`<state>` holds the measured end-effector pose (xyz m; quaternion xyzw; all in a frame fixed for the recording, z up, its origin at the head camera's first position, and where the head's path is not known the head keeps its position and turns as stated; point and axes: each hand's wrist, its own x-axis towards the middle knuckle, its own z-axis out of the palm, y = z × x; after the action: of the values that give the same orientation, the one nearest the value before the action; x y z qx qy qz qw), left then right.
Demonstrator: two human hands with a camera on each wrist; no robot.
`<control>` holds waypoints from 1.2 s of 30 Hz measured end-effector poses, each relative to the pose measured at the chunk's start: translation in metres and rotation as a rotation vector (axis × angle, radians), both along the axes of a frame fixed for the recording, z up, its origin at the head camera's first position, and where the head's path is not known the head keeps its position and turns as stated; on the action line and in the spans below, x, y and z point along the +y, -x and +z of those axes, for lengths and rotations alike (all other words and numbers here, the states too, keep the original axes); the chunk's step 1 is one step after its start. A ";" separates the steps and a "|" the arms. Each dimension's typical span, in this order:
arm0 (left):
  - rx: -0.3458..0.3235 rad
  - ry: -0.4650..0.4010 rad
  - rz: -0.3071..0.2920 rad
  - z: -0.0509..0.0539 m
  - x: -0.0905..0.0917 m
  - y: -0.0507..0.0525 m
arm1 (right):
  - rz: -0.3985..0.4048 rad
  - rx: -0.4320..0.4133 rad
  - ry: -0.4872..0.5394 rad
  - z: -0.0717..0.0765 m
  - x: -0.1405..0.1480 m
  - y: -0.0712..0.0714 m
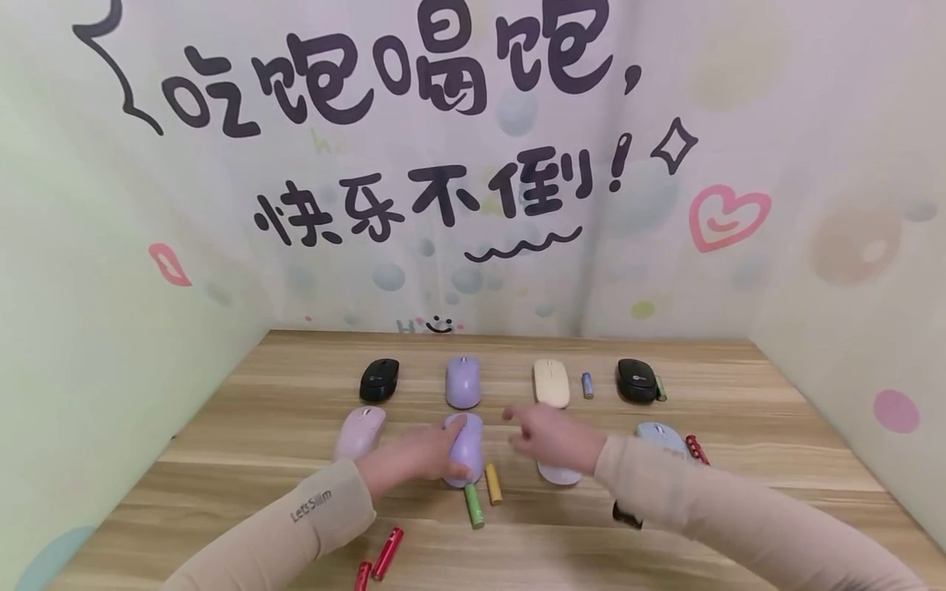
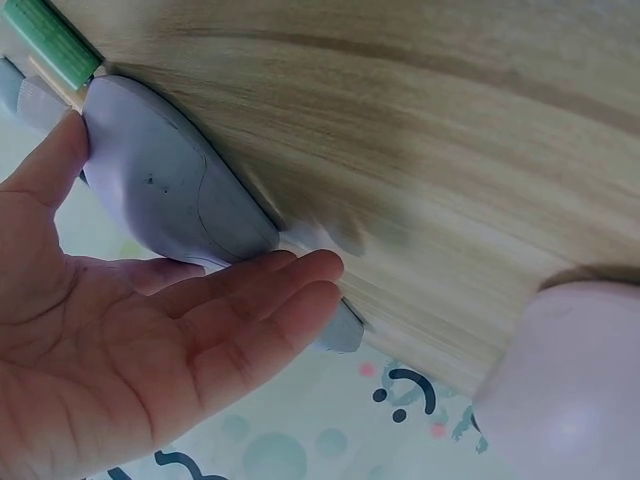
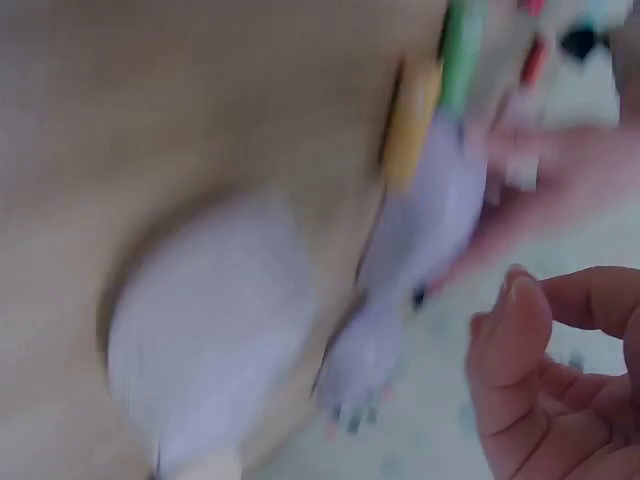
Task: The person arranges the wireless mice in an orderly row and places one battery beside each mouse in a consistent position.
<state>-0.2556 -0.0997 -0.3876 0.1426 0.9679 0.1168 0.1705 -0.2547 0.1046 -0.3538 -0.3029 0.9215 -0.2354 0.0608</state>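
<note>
My left hand [image 1: 420, 453] holds the front-row purple mouse [image 1: 467, 450], which rests on the table. In the left wrist view, the thumb of my left hand [image 2: 150, 330] touches one end of the purple mouse [image 2: 165, 170] and fingers lie along its far side. A green battery [image 1: 475, 506] and a yellow battery [image 1: 493, 484] lie by its near end. Over a pale mouse [image 1: 559, 474], my right hand [image 1: 557, 435] hovers with fingers loosely bent and nothing in them. The right wrist view is blurred; my right hand [image 3: 555, 375] is beside the pale mouse [image 3: 215, 320] there.
Behind stand a black mouse [image 1: 380, 380], another purple mouse [image 1: 463, 382], a cream mouse [image 1: 551, 383], a blue battery [image 1: 587, 385] and a second black mouse [image 1: 636, 381]. A pink mouse [image 1: 360, 432] is left, a light-blue mouse [image 1: 661, 437] right. Red batteries [image 1: 388, 553] lie near the front.
</note>
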 end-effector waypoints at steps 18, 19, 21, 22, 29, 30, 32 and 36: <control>0.023 -0.004 -0.021 0.003 0.000 -0.002 | 0.052 0.091 -0.086 -0.057 -0.033 -0.026; 0.023 -0.006 -0.022 0.003 0.000 -0.002 | 0.046 0.098 -0.087 -0.057 -0.034 -0.026; 0.022 -0.009 -0.021 0.003 0.000 -0.002 | 0.032 0.110 -0.094 -0.058 -0.034 -0.025; 0.022 -0.010 -0.021 0.003 0.000 -0.002 | 0.027 0.114 -0.096 -0.059 -0.034 -0.025; 0.018 -0.008 -0.011 0.002 0.001 -0.001 | 0.010 0.131 -0.167 -0.061 -0.038 -0.026; 0.016 -0.010 -0.011 0.002 0.001 -0.001 | 0.012 0.136 -0.180 -0.060 -0.039 -0.027; 0.014 -0.011 -0.013 0.002 0.001 -0.001 | 0.016 0.138 -0.201 -0.060 -0.040 -0.027; 0.016 0.001 -0.021 0.002 0.001 0.000 | 0.012 0.114 -0.176 -0.058 -0.037 -0.026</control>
<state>-0.2553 -0.0984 -0.3856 0.1538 0.9678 0.1132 0.1639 -0.2286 0.0672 -0.4121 -0.3150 0.9387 -0.1357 0.0360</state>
